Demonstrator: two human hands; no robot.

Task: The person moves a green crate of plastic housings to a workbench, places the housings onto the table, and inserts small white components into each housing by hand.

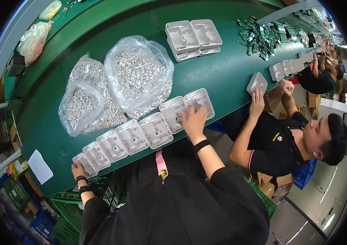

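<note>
A row of several pale grey plastic housings [156, 130], open side up, runs along the near edge of the green table. My left hand [79, 170] is at the row's left end, its fingers closed over the outer edge of the last housing [87, 165]. Toward the right end, my right hand [194, 122] reaches over the row with fingers spread. Its fingertips touch down around the adjoining walls of the last two housings, the rightmost housing [207, 102] among them. Small round holes and posts show inside the housings.
Behind the row lie clear bags of small whitish parts [138, 71], [81, 106]. Stacked housings [182, 36] stand farther back, near a heap of green circuit boards [259, 38]. A paper sheet [40, 166] lies left. At right, a co-worker [279, 141] handles another housing [257, 83].
</note>
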